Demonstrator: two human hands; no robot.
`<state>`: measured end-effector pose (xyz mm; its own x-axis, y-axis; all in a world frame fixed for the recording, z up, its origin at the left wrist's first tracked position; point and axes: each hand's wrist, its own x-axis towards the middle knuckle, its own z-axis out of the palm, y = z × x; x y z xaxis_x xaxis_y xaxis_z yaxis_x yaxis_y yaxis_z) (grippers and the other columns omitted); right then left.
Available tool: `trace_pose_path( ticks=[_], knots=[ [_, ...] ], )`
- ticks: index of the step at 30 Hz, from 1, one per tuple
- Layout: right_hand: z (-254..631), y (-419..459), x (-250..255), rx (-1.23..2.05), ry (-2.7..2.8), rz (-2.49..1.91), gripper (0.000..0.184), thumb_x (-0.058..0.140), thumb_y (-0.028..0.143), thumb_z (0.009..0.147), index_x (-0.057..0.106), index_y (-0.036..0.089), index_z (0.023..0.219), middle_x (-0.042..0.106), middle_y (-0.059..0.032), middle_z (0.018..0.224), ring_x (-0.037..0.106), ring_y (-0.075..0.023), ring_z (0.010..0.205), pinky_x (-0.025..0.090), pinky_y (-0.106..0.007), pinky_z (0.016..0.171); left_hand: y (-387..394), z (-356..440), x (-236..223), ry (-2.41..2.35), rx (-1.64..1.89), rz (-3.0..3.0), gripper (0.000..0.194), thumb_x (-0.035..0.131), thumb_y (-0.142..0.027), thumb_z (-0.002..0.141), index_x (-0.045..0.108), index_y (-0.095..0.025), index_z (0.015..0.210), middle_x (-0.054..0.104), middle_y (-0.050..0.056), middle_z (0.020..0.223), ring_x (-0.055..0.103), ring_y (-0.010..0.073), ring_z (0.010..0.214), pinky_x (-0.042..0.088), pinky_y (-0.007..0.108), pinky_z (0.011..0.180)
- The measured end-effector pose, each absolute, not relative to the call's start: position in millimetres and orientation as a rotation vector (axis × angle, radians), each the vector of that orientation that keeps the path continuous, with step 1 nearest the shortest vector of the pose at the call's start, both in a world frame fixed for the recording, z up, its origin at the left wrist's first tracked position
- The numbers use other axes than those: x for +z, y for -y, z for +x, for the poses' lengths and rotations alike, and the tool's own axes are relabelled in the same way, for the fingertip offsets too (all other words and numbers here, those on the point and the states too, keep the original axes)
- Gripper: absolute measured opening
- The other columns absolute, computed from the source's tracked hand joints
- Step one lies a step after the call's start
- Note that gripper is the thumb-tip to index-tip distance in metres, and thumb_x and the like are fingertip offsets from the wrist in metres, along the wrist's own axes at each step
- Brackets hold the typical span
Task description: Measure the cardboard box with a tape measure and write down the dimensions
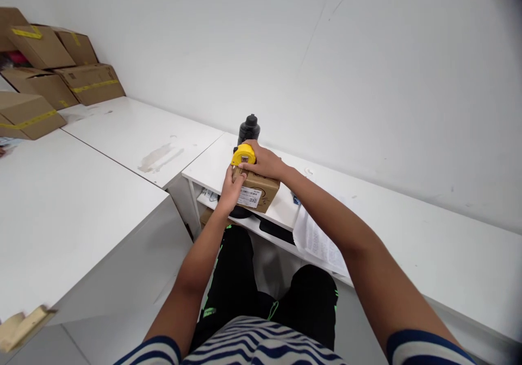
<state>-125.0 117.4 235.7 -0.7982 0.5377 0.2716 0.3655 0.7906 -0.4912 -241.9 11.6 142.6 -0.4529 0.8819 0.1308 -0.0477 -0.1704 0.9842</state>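
Observation:
A yellow tape measure [244,154] sits at the top left edge of a small brown cardboard box [269,193]. My right hand [265,161] is closed around the tape measure from the right, above the box. On the box's left side, my left hand [232,188] grips the edge, its thumb on the near upper corner just under the tape measure. A white printed label [249,197] shows on the box's near face. Behind the tape measure stands a dark bottle [249,128] with a black cap. Any pulled-out blade is too small to make out.
The box is at the front of a narrow white shelf desk [408,234] along the wall. Printed papers [320,240] hang over its edge on the right. A larger white table [81,191] adjoins on the left, with stacked cartons [93,82] at its far end.

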Motion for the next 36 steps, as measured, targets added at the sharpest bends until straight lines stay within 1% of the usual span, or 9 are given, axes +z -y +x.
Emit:
trace_pose_path(
  ticks=[4,5,6,10,14,20,24,28,36],
  knots=[
    [-123.0,-117.2,240.4,0.546,2.638,-0.639,0.062,0.062,0.047,0.084,0.041,0.023,0.138,0.065,-0.0105,0.124,0.065,-0.0292,0.103,0.049,-0.043,0.086,-9.1,-238.3,138.5,-1.414,1.754,0.938,0.085,0.061,-0.038,0.09,0.012,-0.031,0.16,0.043,0.01,0.157,0.05,0.024,0.138,0.044,0.037,0.11],
    [-122.7,-117.3,241.7,0.531,2.653,-0.632,0.061,0.062,0.046,0.085,0.041,0.023,0.137,0.064,-0.0108,0.126,0.064,-0.0292,0.104,0.049,-0.042,0.087,-8.3,-236.6,138.4,-1.406,1.764,0.943,0.086,0.06,-0.038,0.091,0.009,-0.032,0.16,0.041,0.01,0.158,0.05,0.0238,0.139,0.044,0.038,0.11],
    [-122.5,-117.4,243.1,0.516,2.663,-0.63,0.06,0.062,0.045,0.085,0.041,0.023,0.137,0.064,-0.0109,0.127,0.064,-0.0291,0.104,0.049,-0.042,0.086,-7.6,-234.9,138.7,-1.403,1.773,0.96,0.085,0.06,-0.038,0.091,0.01,-0.034,0.16,0.041,0.009,0.158,0.049,0.0237,0.139,0.044,0.038,0.111],
    [-121.0,-117.7,249.2,0.433,2.724,-0.597,0.056,0.061,0.04,0.086,0.042,0.024,0.136,0.063,-0.0108,0.128,0.063,-0.0279,0.103,0.048,-0.04,0.085,-6.2,-229.5,141.7,-1.503,1.816,1.024,0.062,0.056,-0.037,0.093,0.038,-0.033,0.153,0.045,0.002,0.156,0.045,0.0234,0.143,0.038,0.035,0.117],
    [-114.0,-117.5,253.3,0.401,2.772,-0.648,0.056,0.063,0.038,0.085,0.043,0.023,0.135,0.064,-0.0113,0.125,0.064,-0.028,0.101,0.047,-0.038,0.083,-5.2,-226.9,146.5,-1.603,1.803,1.03,0.052,0.052,-0.033,0.094,0.051,-0.027,0.145,0.05,0.003,0.153,0.045,0.0238,0.143,0.035,0.035,0.119],
    [-82.8,-119.4,252.2,0.502,2.734,-0.685,0.056,0.063,0.039,0.084,0.043,0.022,0.134,0.067,-0.0105,0.12,0.065,-0.0275,0.099,0.048,-0.037,0.081,-4.8,-225.7,152.7,-1.645,1.773,1.046,0.05,0.049,-0.029,0.093,0.054,-0.027,0.142,0.055,0.003,0.149,0.049,0.0229,0.139,0.036,0.036,0.119],
    [-38.8,-119.7,254.3,0.594,2.709,-0.786,0.057,0.063,0.043,0.083,0.043,0.023,0.133,0.068,-0.0099,0.114,0.066,-0.0273,0.094,0.049,-0.037,0.077,-7.6,-227.2,150.5,-1.64,1.785,1.075,0.047,0.052,-0.032,0.093,0.056,-0.026,0.14,0.058,0.003,0.145,0.051,0.0237,0.137,0.04,0.033,0.116],
    [3.2,-114.9,253.2,0.589,2.656,-0.84,0.054,0.062,0.048,0.084,0.047,0.024,0.13,0.068,-0.0097,0.114,0.066,-0.027,0.091,0.05,-0.038,0.075,-13.1,-229.1,145.9,-1.672,1.804,1.091,0.047,0.051,-0.035,0.094,0.057,-0.024,0.139,0.06,0.004,0.143,0.052,0.0238,0.136,0.043,0.032,0.113],
    [29.1,-114.9,237.1,0.646,2.574,-0.931,0.057,0.063,0.044,0.084,0.043,0.025,0.133,0.068,-0.0077,0.113,0.065,-0.0243,0.092,0.049,-0.036,0.076,-23.8,-231.8,139.3,-1.687,1.845,1.065,0.049,0.048,-0.034,0.093,0.057,-0.022,0.139,0.06,0.006,0.144,0.055,0.0226,0.133,0.046,0.032,0.111]
  ],
)
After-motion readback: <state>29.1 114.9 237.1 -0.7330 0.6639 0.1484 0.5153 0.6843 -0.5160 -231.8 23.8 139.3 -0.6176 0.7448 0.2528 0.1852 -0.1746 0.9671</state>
